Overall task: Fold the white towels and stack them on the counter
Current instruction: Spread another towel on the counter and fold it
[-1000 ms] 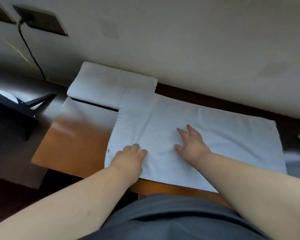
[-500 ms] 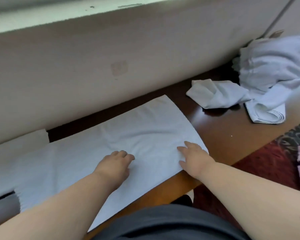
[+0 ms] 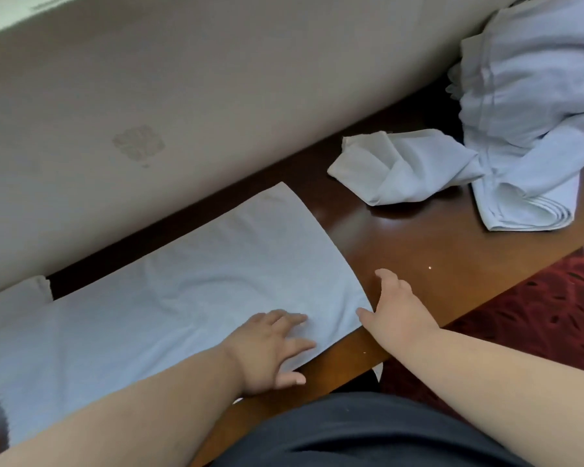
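Spread flat on the wooden table [image 3: 418, 251], the white towel [image 3: 189, 291] looks light, limp and crease-prone; left hand [image 3: 270, 348] rests open on it, right hand [image 3: 395, 308] open touching its right edge, best pinched at corners.

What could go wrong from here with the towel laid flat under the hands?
1. The flat towel has its near corner at the counter edge; a pull toward the body could drag it off.
2. The right hand sits at the towel's end, not gripping it, so the fold may start crooked.
3. The left hand presses nearby; lifting under it could wrinkle the cloth.
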The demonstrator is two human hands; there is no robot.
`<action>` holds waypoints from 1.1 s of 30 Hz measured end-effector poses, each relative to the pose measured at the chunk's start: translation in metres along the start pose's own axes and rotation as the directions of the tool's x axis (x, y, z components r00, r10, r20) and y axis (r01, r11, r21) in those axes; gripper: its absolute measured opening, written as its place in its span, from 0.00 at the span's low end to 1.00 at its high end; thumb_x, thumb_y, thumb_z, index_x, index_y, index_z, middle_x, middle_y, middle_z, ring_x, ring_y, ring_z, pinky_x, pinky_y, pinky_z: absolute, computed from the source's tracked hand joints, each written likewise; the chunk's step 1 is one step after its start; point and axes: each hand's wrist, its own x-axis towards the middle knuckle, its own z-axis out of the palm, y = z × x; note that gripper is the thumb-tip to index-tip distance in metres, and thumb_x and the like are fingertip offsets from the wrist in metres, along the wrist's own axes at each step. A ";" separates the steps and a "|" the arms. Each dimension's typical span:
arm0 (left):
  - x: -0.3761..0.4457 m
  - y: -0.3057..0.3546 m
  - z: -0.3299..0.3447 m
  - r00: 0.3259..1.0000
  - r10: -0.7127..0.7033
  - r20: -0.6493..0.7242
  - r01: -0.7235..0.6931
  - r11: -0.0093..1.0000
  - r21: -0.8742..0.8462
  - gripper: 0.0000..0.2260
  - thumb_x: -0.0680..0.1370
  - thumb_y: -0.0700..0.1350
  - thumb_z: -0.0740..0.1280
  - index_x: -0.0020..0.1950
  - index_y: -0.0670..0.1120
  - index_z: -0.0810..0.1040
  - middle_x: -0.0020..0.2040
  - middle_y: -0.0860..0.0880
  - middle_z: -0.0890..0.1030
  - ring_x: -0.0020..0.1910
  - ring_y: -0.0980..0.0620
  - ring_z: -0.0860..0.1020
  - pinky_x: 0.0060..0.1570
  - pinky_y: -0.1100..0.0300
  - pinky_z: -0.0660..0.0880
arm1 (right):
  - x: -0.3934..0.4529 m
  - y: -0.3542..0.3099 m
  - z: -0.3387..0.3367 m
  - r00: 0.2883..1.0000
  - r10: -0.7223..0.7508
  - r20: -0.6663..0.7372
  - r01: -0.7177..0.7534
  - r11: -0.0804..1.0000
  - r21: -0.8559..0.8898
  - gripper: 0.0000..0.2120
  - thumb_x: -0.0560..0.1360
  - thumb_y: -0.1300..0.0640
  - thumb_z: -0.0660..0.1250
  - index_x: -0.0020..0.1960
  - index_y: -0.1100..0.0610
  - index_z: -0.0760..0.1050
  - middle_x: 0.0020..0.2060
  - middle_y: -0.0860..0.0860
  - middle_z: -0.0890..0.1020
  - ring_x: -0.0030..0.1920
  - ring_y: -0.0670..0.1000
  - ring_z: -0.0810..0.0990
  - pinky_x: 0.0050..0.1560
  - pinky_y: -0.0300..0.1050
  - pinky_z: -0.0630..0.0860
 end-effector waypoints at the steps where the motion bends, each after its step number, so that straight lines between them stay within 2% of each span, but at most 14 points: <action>1: 0.009 -0.001 -0.012 0.992 -0.062 -0.110 0.058 0.998 -0.037 0.25 0.78 0.67 0.52 0.73 0.63 0.63 0.77 0.50 0.59 0.74 0.45 0.59 0.70 0.49 0.58 | 0.004 -0.001 -0.001 0.999 0.018 0.030 -0.017 1.000 -0.004 0.35 0.73 0.43 0.69 0.73 0.46 0.54 0.57 0.49 0.75 0.45 0.50 0.79 0.41 0.47 0.79; 3: 0.040 -0.009 -0.038 0.915 -0.330 -0.232 0.283 0.935 -0.214 0.20 0.81 0.61 0.53 0.72 0.61 0.66 0.74 0.53 0.64 0.72 0.48 0.62 0.69 0.52 0.62 | 0.013 -0.002 -0.002 0.995 0.034 0.091 -0.032 0.999 -0.026 0.31 0.74 0.43 0.68 0.69 0.49 0.57 0.45 0.47 0.77 0.38 0.49 0.80 0.36 0.47 0.79; 5: 0.078 -0.027 -0.059 0.786 -0.560 -0.262 0.457 0.811 -0.365 0.18 0.82 0.55 0.55 0.72 0.58 0.66 0.73 0.51 0.65 0.72 0.48 0.61 0.69 0.53 0.62 | 0.021 -0.002 -0.004 0.984 0.067 0.165 -0.067 0.998 -0.001 0.24 0.76 0.43 0.67 0.64 0.52 0.62 0.43 0.48 0.77 0.40 0.50 0.80 0.40 0.48 0.79; 6: 0.096 -0.038 -0.069 0.737 -0.619 -0.271 0.499 0.770 -0.398 0.18 0.82 0.52 0.55 0.73 0.56 0.67 0.73 0.51 0.65 0.72 0.48 0.62 0.68 0.53 0.63 | 0.025 -0.001 -0.006 0.978 0.078 0.194 -0.080 0.997 0.004 0.21 0.76 0.43 0.67 0.62 0.53 0.65 0.43 0.48 0.77 0.42 0.50 0.79 0.41 0.46 0.79; 10: 0.148 -0.083 -0.105 0.687 -0.676 -0.267 0.546 0.723 -0.424 0.19 0.83 0.46 0.55 0.74 0.53 0.66 0.72 0.47 0.66 0.69 0.45 0.65 0.65 0.50 0.66 | 0.033 0.003 -0.013 0.967 0.055 0.249 -0.055 0.998 -0.007 0.13 0.79 0.47 0.66 0.58 0.54 0.72 0.41 0.47 0.76 0.45 0.50 0.78 0.34 0.40 0.68; 14: 0.178 -0.127 -0.129 0.612 -0.782 -0.120 0.684 0.600 -0.415 0.22 0.82 0.48 0.58 0.76 0.50 0.61 0.71 0.43 0.69 0.68 0.41 0.70 0.65 0.47 0.68 | 0.032 0.001 -0.011 0.968 0.041 0.247 -0.028 0.998 -0.058 0.14 0.77 0.42 0.67 0.52 0.51 0.70 0.40 0.48 0.78 0.40 0.49 0.78 0.36 0.43 0.74; 18: 0.186 -0.135 -0.130 0.573 -0.812 -0.115 0.660 0.540 -0.522 0.15 0.80 0.44 0.61 0.67 0.47 0.72 0.63 0.43 0.77 0.60 0.42 0.75 0.56 0.53 0.71 | 0.029 -0.005 -0.002 0.972 -0.018 0.233 0.045 0.993 -0.110 0.10 0.80 0.46 0.65 0.53 0.52 0.73 0.47 0.49 0.74 0.42 0.51 0.78 0.47 0.49 0.80; 20: 0.190 -0.134 -0.133 0.560 -0.821 -0.108 0.671 0.527 -0.521 0.11 0.80 0.45 0.61 0.62 0.48 0.74 0.59 0.43 0.78 0.53 0.43 0.76 0.51 0.56 0.70 | 0.025 -0.003 0.001 0.981 -0.067 0.182 0.087 0.991 -0.100 0.06 0.81 0.48 0.63 0.48 0.50 0.73 0.47 0.49 0.72 0.41 0.50 0.76 0.45 0.47 0.80; 22: 0.192 -0.135 -0.135 0.566 -0.819 -0.093 0.623 0.499 -0.603 0.10 0.80 0.44 0.62 0.61 0.47 0.74 0.57 0.42 0.79 0.50 0.44 0.76 0.52 0.58 0.71 | 0.019 0.004 0.001 0.981 -0.101 0.168 0.106 0.994 -0.023 0.09 0.81 0.51 0.63 0.43 0.49 0.68 0.42 0.48 0.73 0.36 0.47 0.75 0.36 0.42 0.76; 24: 0.191 -0.135 -0.137 0.604 -0.790 -0.104 0.516 0.487 -0.704 0.08 0.80 0.46 0.62 0.59 0.47 0.74 0.54 0.39 0.81 0.50 0.40 0.79 0.54 0.50 0.77 | 0.011 0.015 -0.004 0.984 -0.094 0.149 0.081 0.992 0.093 0.10 0.80 0.52 0.64 0.42 0.48 0.66 0.33 0.48 0.75 0.29 0.46 0.72 0.27 0.40 0.69; 26: 0.192 -0.135 -0.145 0.673 -0.716 -0.183 0.407 0.566 -0.717 0.04 0.80 0.47 0.63 0.54 0.49 0.74 0.46 0.40 0.82 0.44 0.40 0.80 0.49 0.46 0.79 | 0.006 0.026 -0.013 0.995 -0.051 0.087 0.035 0.983 0.180 0.12 0.79 0.51 0.66 0.42 0.47 0.64 0.29 0.48 0.74 0.25 0.45 0.70 0.23 0.37 0.63; 28: 0.193 -0.137 -0.154 0.724 -0.652 -0.227 0.357 0.635 -0.685 0.02 0.80 0.48 0.64 0.51 0.51 0.73 0.41 0.45 0.80 0.38 0.45 0.77 0.44 0.51 0.78 | 0.004 0.038 -0.023 0.999 -0.014 0.039 0.006 0.977 0.214 0.13 0.77 0.52 0.69 0.44 0.47 0.64 0.30 0.47 0.74 0.25 0.44 0.70 0.24 0.35 0.63; 30: 0.192 -0.137 -0.162 0.732 -0.642 -0.227 0.364 0.650 -0.666 0.03 0.79 0.49 0.65 0.52 0.52 0.75 0.38 0.49 0.78 0.35 0.49 0.75 0.42 0.56 0.75 | 0.004 0.042 -0.030 0.999 0.022 0.036 -0.031 0.964 0.263 0.14 0.76 0.53 0.72 0.50 0.48 0.65 0.35 0.47 0.77 0.31 0.44 0.76 0.28 0.35 0.67; 33: 0.185 -0.133 -0.169 0.693 -0.701 -0.167 0.364 0.540 -0.759 0.04 0.79 0.47 0.65 0.52 0.50 0.77 0.41 0.48 0.79 0.34 0.52 0.76 0.46 0.55 0.79 | 0.005 0.033 -0.039 0.990 0.030 0.137 -0.073 0.942 0.327 0.19 0.74 0.49 0.75 0.57 0.46 0.67 0.41 0.46 0.81 0.39 0.45 0.81 0.32 0.33 0.70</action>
